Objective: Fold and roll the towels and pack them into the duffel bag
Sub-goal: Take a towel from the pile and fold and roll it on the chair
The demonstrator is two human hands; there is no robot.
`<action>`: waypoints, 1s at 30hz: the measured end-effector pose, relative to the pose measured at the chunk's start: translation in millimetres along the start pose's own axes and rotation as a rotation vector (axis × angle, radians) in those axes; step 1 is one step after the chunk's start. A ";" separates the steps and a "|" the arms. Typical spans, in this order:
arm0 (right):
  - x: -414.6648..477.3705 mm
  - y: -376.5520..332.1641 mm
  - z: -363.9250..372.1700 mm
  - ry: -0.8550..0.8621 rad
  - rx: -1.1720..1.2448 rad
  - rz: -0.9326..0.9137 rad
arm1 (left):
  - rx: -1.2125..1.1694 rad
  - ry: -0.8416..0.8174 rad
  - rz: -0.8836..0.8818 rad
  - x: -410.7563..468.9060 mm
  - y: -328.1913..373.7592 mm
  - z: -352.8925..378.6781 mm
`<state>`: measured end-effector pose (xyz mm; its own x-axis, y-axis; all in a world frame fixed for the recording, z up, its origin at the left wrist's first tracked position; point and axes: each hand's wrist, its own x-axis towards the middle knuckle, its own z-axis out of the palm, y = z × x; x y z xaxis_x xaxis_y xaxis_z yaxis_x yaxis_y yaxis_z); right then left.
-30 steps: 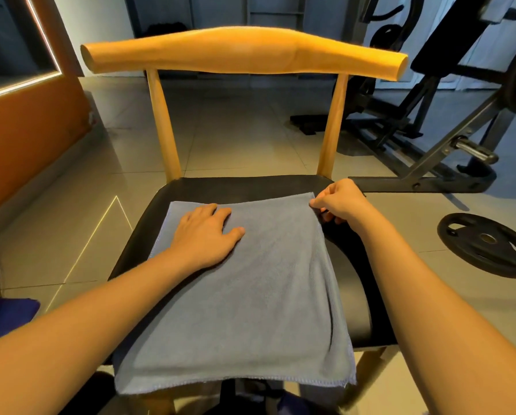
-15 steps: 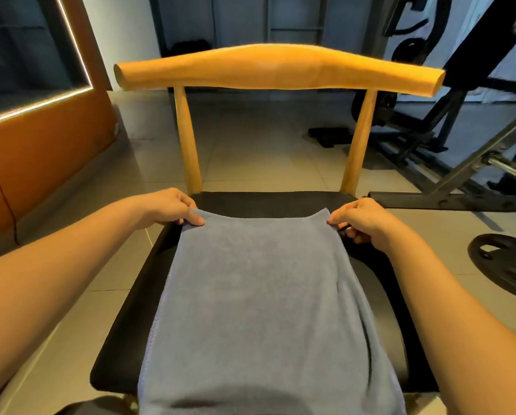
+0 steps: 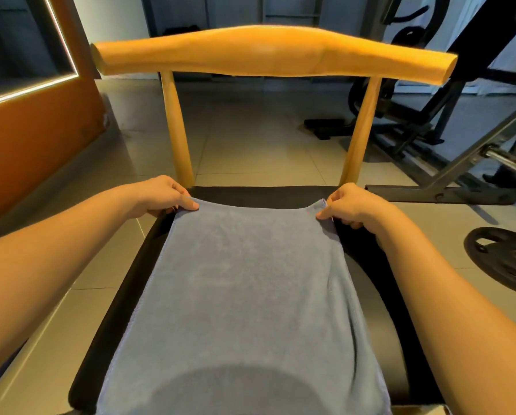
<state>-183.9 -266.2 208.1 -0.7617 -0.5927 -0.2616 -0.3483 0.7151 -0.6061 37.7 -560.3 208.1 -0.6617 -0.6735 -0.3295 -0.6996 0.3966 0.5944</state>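
Left hand [image 3: 161, 196] pinches the far left corner of the grey towel [image 3: 244, 295] between thumb and curled fingers; right hand [image 3: 352, 205] pinches the far right corner likewise, the edge sagging slightly between them. The towel lies flat along the black seat [image 3: 125, 310] of a chair, with the yellow wooden backrest [image 3: 268, 52] on two posts just beyond the hands. Around the chair: pale tiled floor [image 3: 250, 139], an orange panel [image 3: 35, 139] with a lit strip at left, a dark exercise bench frame [image 3: 448, 163] at right, and a black weight plate [image 3: 508, 262] flat on the tiles.
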 end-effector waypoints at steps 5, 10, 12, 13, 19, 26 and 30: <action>12.6 5.9 -10.5 0.133 0.412 0.115 | -0.085 0.100 -0.064 2.2 2.5 -5.2; 23.8 -0.9 -4.9 0.252 0.607 0.093 | -0.298 0.200 -0.014 1.1 26.9 -5.7; 22.4 -8.4 -13.2 0.300 0.626 0.060 | -0.366 0.242 0.049 -6.3 36.3 -10.1; 18.4 -12.8 -18.4 0.325 0.632 0.050 | -0.387 0.264 0.085 -12.0 39.1 -12.6; -28.9 -25.5 -42.8 0.364 0.601 -0.063 | -0.401 0.355 0.305 -64.6 32.8 -19.0; -105.1 -0.6 -37.9 0.288 0.558 -0.139 | -0.396 0.331 0.406 -140.7 -8.3 9.6; -134.1 29.1 -19.2 0.219 0.524 -0.144 | -0.384 0.290 0.410 -169.4 -32.8 35.9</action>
<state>-102.4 -158.8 239.9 -0.8416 -0.5397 -0.0214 -0.1824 0.3213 -0.9292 163.0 -436.9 218.0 -0.7175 -0.6776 0.1613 -0.2223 0.4422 0.8689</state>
